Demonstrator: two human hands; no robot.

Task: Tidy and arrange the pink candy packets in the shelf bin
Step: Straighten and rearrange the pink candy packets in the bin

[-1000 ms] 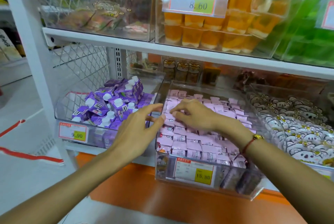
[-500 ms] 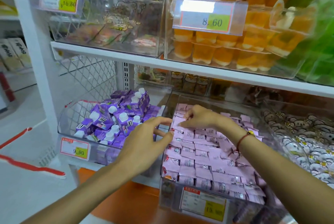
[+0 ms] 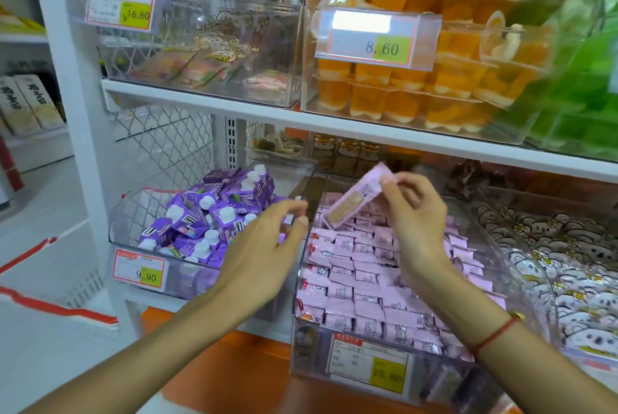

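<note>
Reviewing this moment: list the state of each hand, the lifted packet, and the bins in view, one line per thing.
Right hand: raised over the pink bin, pinching one packet.
Lifted pink packet: tilted, clear of the rows below.
Left hand: fingers loosely spread, holding nothing, over the divide between two bins.
Pink candy packets: in overlapping rows.
Clear bin: nearly full, 15.80 tag in front.
Purple cartons: jumbled heap in the neighbouring bin.

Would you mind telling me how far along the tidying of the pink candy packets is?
Mostly done: the pink packets lie in fairly even rows in the clear bin. In hand: the right hand pinches one lifted packet above the back rows; the left hand hovers open at the bin's left edge. Left: placing that packet.
</note>
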